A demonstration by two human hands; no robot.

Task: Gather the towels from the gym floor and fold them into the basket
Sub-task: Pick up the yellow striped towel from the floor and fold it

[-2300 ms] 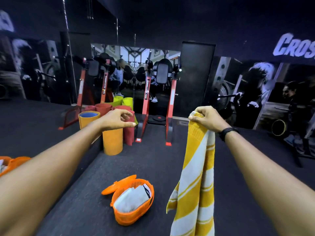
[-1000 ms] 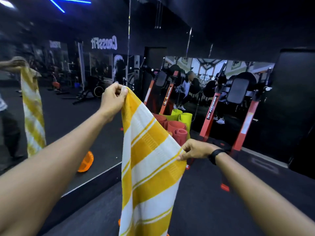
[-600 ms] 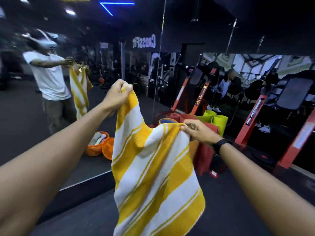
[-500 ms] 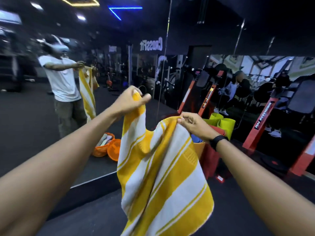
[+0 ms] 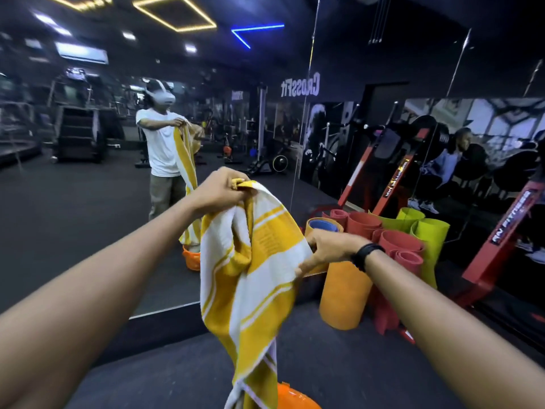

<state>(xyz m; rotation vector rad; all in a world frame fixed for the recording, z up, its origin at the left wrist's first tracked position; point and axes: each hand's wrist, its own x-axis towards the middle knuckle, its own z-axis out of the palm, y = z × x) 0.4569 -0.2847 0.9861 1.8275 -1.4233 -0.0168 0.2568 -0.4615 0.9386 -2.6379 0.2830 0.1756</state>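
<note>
Yellow-and-white striped cotton towel hangs in the air in front of the body, over the dark gym floor; lower end trails down beside the orange plastic basket at the bottom edge. Half a second ago the two top corners were held apart, one in each hand; now both sit bunched together in the left hand, and the cloth hangs doubled lengthwise. Reads as first fold made, towel not yet in the basket.

Left hand: fingers curled tight round the gathered top corners, gripping. Right hand: has let go of its corner and dropped to the towel's right edge at mid-height; thumb and fingers pinch the folded edge, fingers only partly closed. Black wristband on that wrist.

Beyond: rolled orange, red and green foam mats standing upright just behind the right hand; wall mirror showing the person's reflection with the towel.
</note>
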